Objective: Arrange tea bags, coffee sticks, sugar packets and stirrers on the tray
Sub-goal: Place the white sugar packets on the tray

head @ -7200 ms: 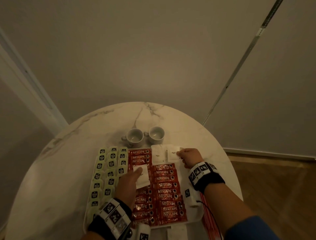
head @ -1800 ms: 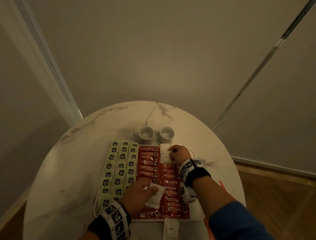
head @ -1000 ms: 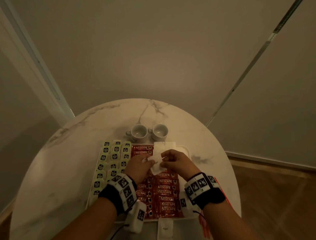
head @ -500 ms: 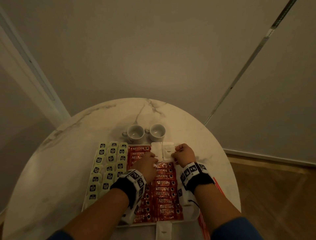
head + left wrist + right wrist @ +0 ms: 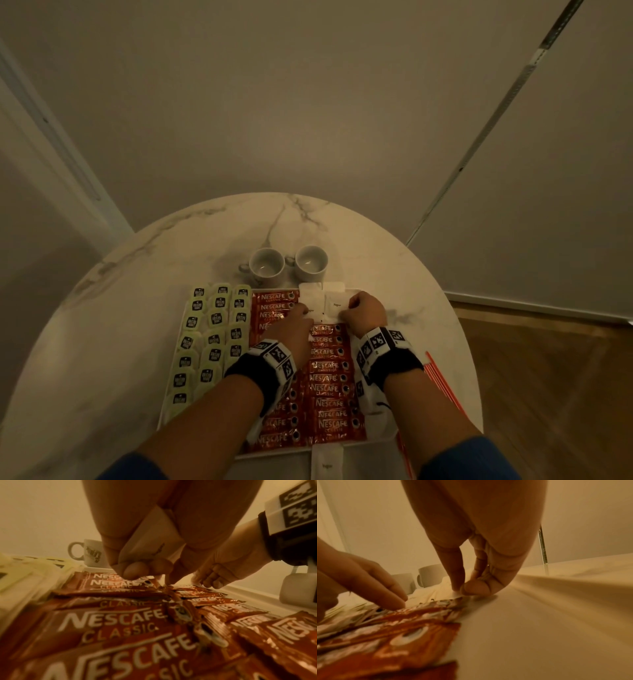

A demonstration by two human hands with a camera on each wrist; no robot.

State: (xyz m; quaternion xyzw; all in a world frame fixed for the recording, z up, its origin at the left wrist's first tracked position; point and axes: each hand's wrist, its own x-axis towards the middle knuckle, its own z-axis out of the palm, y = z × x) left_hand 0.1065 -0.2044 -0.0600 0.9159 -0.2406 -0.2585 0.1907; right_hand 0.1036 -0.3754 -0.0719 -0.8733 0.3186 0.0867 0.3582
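Marble surface (image 5: 137,291): left hand (image 5: 294,330) and right hand (image 5: 364,313) each pinch a sugar packet (image 5: 334,304) — light, limp; grip it by the edge seam.

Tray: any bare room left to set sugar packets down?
Yes: a bare strip of tray between the coffee sticks and the right rim, nearside of the right hand. Elsewhere it is packed: tea bags left, sticks middle, sugar packets and the left hand far end. Off-tray, table left of the tea bags is bare.
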